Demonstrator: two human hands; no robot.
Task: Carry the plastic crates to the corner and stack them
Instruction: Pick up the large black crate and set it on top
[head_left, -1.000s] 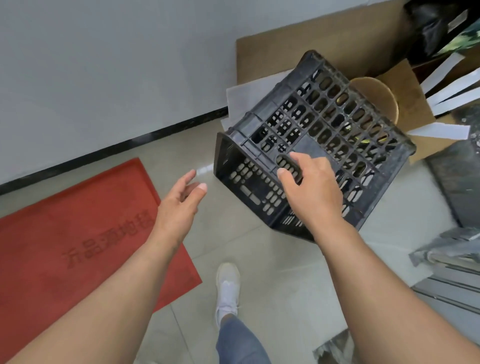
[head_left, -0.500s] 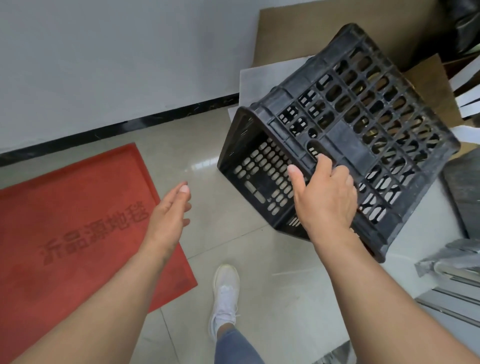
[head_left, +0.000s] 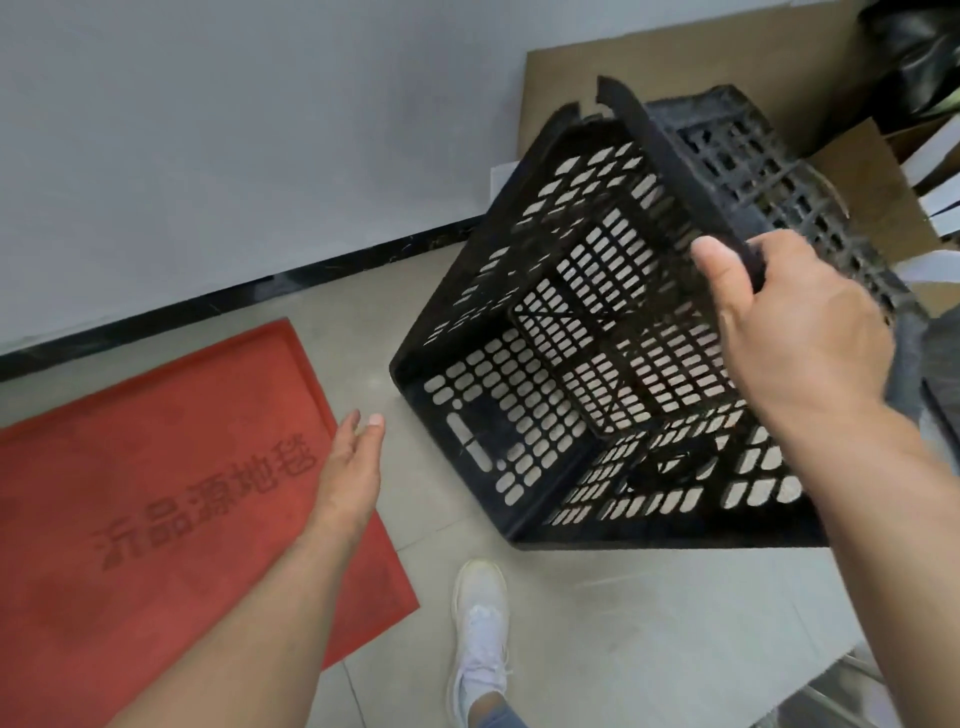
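A black perforated plastic crate (head_left: 550, 395) hangs tilted in the air above the tiled floor, its open mouth turned toward me so I look into its slotted bottom. My right hand (head_left: 795, 327) grips the crate's upper rim, thumb over the edge. The rim is cracked with a gap near its far end. My left hand (head_left: 353, 462) is open with straight fingers, just left of the crate's lower corner and apart from it.
A red doormat (head_left: 156, 493) with dark characters lies at the left. A white wall with black skirting (head_left: 332, 260) runs behind. Cardboard sheets (head_left: 675, 67) and papers lean at the back right. My white shoe (head_left: 478, 629) stands on the tiles below the crate.
The crate has swung round from showing its outer side to showing its open inside, and come closer. My right hand's grip shifted to the upper rim. My left hand stayed open beside it.
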